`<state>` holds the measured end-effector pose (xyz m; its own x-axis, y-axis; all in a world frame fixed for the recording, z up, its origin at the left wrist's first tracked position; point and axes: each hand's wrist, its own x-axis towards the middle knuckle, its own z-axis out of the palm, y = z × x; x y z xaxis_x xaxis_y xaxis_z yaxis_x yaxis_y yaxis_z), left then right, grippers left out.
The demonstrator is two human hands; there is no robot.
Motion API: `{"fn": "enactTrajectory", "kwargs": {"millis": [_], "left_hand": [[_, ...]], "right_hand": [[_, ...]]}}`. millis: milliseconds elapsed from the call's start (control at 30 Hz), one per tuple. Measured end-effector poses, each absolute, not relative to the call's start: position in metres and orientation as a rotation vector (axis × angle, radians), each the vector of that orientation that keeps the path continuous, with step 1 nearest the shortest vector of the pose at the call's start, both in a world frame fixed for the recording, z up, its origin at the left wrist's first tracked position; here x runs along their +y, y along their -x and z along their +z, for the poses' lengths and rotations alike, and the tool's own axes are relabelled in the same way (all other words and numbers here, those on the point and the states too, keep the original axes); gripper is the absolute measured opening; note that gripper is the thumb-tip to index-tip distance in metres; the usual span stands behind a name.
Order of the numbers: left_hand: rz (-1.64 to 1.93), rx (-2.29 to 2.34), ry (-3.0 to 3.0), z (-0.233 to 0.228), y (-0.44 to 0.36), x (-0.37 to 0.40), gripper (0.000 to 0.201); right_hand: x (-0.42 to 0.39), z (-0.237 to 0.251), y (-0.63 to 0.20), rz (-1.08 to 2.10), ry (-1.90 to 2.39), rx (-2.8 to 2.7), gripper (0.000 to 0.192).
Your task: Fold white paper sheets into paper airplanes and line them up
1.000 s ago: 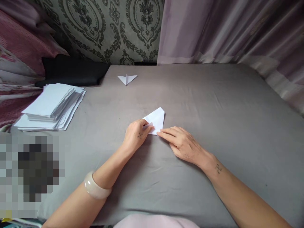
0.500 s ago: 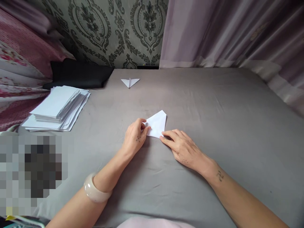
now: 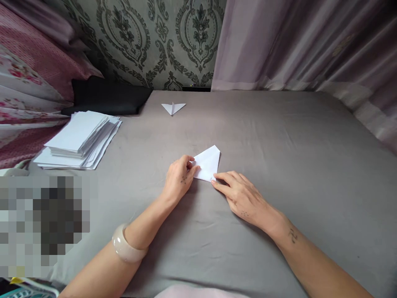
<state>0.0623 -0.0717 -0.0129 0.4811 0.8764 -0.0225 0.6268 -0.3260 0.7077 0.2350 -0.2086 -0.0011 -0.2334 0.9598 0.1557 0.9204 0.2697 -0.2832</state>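
Observation:
A white sheet of paper folded into a triangle point(image 3: 208, 162) lies on the grey bed sheet point(image 3: 279, 157) in front of me. My left hand point(image 3: 179, 180) rests at its left corner, fingers curled and thumb pinching the paper's edge. My right hand point(image 3: 238, 193) lies flat on the sheet, its fingertips pressing the paper's near corner. A cream bangle point(image 3: 124, 248) sits on my left wrist.
A folded paper plane point(image 3: 173, 108) lies far back near the patterned wall. A stack of white paper sheets point(image 3: 80, 138) sits at the left, beside a black cushion point(image 3: 108, 98). Pink floral bedding is at far left, mauve curtains along the right.
My left fingers have pressed a small raised flap down flat and now pinch the left corner. The right hand has stayed at the near corner. The view shifted slightly.

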Motion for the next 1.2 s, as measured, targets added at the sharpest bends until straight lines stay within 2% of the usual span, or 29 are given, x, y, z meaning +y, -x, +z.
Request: {"fn": "enactTrajectory", "kwargs": {"millis": [200, 500, 833, 1067, 1200], "left_hand": [[0.459, 1.225, -2.112, -0.015, -0.063, -0.072, 0.020], [0.372, 0.755, -2.825, -0.014, -0.061, -0.069, 0.037], [0.315, 0.600, -2.921, -0.017, -0.059, -0.065, 0.039], [0.357, 0.625, -2.872, -0.017, -0.060, -0.067, 0.034], [0.371, 0.628, -2.874, -0.019, -0.059, -0.067, 0.031]], "right_hand": [[-0.209, -0.001, -0.235, 0.185, 1.730, -2.245, 0.043], [-0.208, 0.000, -0.232, 0.169, 1.733, -2.218, 0.039], [-0.199, -0.003, -0.225, 0.026, 1.743, -2.191, 0.025], [-0.193, 0.005, -0.208, -0.028, 1.916, -2.255, 0.040], [-0.194, 0.007, -0.199, -0.054, 2.010, -2.226, 0.042]]}}
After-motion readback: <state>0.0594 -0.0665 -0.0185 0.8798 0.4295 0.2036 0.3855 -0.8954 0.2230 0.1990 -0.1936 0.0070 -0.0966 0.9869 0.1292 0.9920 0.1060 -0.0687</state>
